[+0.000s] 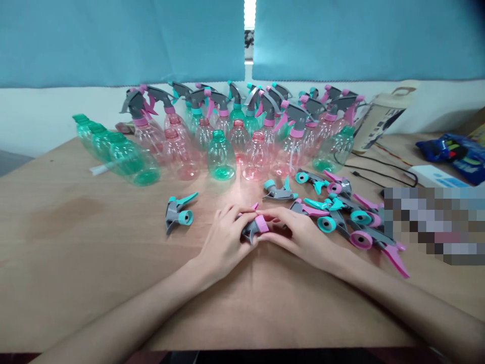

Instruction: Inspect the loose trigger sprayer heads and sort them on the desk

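Low over the middle of the table, my left hand [232,230] is closed around a grey trigger spray head [250,231] with a pink collar. The fingers of my right hand [299,233] meet that pink collar from the other side, thumb below and fingertips above. To the left lies a grey spray head with a turquoise collar and trigger [177,215]. Just beyond my hands stand clear bottles without tops, among them a green bottle [222,159] and a pink bottle [255,161]. Right of my right hand is a pile of loose spray heads [343,217] in pink, turquoise and grey.
Behind the open bottles are several bottles with spray heads fitted [295,134]. Green bottles [127,156] overlap at the left. A tall tumbler [382,119], a black cable [394,169], a white box [439,177] and a blue packet [452,154] occupy the right side.
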Action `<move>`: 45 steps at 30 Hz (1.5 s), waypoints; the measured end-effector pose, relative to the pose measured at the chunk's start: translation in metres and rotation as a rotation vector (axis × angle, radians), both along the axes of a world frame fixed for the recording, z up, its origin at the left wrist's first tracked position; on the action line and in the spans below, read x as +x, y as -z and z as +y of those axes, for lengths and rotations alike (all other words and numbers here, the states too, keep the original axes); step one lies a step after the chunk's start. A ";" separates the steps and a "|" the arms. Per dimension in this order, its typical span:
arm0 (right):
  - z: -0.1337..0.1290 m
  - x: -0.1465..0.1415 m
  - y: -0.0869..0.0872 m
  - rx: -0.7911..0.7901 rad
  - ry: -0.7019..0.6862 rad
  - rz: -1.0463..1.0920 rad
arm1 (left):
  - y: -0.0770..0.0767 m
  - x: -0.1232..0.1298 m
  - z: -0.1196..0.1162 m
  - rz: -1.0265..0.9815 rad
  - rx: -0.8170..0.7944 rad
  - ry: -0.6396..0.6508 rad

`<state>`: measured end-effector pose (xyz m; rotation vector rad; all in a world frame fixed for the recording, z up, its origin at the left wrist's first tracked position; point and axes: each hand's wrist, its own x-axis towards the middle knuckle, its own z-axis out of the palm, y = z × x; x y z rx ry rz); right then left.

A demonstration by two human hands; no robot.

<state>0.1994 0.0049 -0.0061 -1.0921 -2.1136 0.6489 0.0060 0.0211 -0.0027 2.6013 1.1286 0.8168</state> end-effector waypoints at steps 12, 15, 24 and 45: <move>0.006 0.029 -0.025 0.051 -0.032 -0.171 | -0.008 0.003 -0.014 0.132 0.035 -0.021; 0.011 0.070 -0.033 0.081 0.193 -0.226 | -0.006 0.004 -0.017 0.151 0.006 -0.033; 0.050 0.146 0.013 -0.031 0.450 -0.562 | 0.000 0.008 -0.020 0.117 -0.078 -0.044; 0.062 0.094 0.001 -0.018 0.364 -0.402 | -0.002 0.003 -0.014 0.068 -0.160 -0.022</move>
